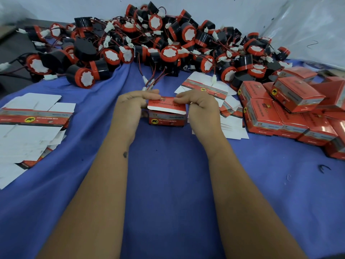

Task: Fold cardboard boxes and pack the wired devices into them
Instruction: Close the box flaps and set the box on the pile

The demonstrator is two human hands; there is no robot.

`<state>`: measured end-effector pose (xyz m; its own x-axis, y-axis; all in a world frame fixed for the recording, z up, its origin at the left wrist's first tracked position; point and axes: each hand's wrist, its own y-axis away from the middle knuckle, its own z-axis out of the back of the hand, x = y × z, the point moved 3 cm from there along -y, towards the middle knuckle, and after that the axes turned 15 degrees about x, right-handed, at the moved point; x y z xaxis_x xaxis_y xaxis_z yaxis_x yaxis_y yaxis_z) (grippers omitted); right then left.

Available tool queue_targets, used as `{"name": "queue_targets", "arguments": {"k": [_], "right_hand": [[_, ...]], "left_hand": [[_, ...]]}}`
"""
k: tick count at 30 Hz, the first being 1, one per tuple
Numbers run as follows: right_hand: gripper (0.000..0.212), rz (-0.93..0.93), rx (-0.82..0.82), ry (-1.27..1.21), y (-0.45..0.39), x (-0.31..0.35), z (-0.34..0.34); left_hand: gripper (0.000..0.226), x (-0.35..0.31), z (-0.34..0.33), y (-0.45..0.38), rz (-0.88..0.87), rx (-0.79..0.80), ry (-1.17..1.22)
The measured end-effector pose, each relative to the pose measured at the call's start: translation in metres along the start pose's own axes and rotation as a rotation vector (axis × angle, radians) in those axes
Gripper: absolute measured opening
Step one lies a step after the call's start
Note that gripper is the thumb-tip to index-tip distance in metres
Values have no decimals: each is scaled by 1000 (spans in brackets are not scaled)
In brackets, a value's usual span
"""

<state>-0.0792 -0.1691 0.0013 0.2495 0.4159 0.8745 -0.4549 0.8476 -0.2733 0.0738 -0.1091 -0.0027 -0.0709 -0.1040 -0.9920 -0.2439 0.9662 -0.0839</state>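
Centrally, on blue cloth (pixel 168 165): small red printed cardboard box (pixel 167 119), lid flap raised. Left hand (pixel 130 103) and right hand (pixel 197 104) are pinching the flap's upper edge. Behind: heap of black-and-red wired devices (pixel 149 40). Right: closed red boxes (pixel 289 111).

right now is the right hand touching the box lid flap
Touching: the head view shows the right hand pinching the top edge of the red box lid flap.

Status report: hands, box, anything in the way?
Both hands pinching the red box's open lid flap. Box on blue cloth. Nothing blocking.
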Motion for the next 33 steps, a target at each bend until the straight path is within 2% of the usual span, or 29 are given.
{"name": "queue_targets", "arguments": {"k": [2, 4, 6, 8, 11, 16, 20, 26, 33], "right_hand": [[40, -40, 15, -67, 1, -2, 2], [31, -25, 53, -55, 4, 0, 3], [21, 27, 103, 79, 7, 1, 3], [17, 74, 152, 204, 8, 0, 0], [29, 77, 209, 216, 8, -1, 0], [45, 28, 245, 200, 7, -5, 5], [41, 33, 187, 279, 7, -3, 0], [32, 41, 132, 293, 7, -1, 2], [25, 33, 88, 246, 7, 0, 4]], "left_hand": [[27, -2, 1, 0, 54, 7, 61], [25, -3, -1, 3, 7, 14, -199], [22, -2, -6, 7, -109, 16, -488], [19, -2, -7, 8, -175, -46, -569], [23, 0, -5, 6, -174, -67, -569], [39, 6, 1, 4, -78, 137, -437], [43, 6, 2, 4, -119, 181, -545], [37, 7, -2, 3, -200, 140, -725], [27, 3, -3, 1, -211, 155, -613]]}}
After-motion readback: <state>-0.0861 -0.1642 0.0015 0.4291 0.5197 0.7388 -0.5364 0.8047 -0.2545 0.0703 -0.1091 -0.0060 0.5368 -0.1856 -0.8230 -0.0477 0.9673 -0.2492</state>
